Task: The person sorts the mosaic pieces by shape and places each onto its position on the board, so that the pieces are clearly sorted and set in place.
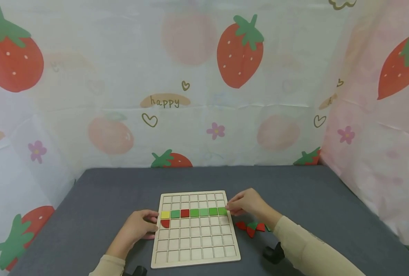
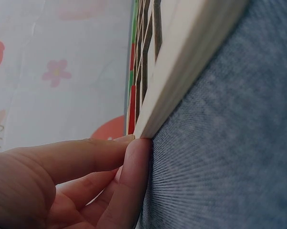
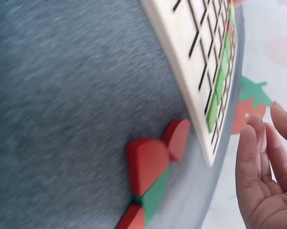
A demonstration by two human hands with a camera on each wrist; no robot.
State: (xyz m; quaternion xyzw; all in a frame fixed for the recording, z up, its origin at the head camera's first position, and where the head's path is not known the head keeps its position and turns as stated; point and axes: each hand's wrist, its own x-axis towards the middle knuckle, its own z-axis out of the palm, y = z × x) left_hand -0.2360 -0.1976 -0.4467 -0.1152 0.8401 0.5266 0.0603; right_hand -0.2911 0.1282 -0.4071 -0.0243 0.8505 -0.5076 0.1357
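A pale wooden grid board (image 1: 195,264) lies on the dark table. Across one of its rows runs a line of coloured squares: a yellow square (image 1: 165,215) on the left, a red square (image 1: 185,213) and several green ones. Below the yellow one sits a red piece with a rounded side (image 1: 165,223). My left hand (image 1: 139,226) pinches the board's left edge between thumb and finger, as the left wrist view shows close up. By the right edge, at the end of the green squares, my right hand (image 1: 247,201) hovers with loosely bent fingers and nothing visible between them.
Loose red pieces (image 3: 148,162) and a green piece (image 3: 155,195) lie bunched right of the board, under the right forearm. Black objects (image 1: 274,253) show by both wrists. A strawberry-printed cloth (image 1: 204,134) hangs behind the table (image 1: 121,184) and along its sides.
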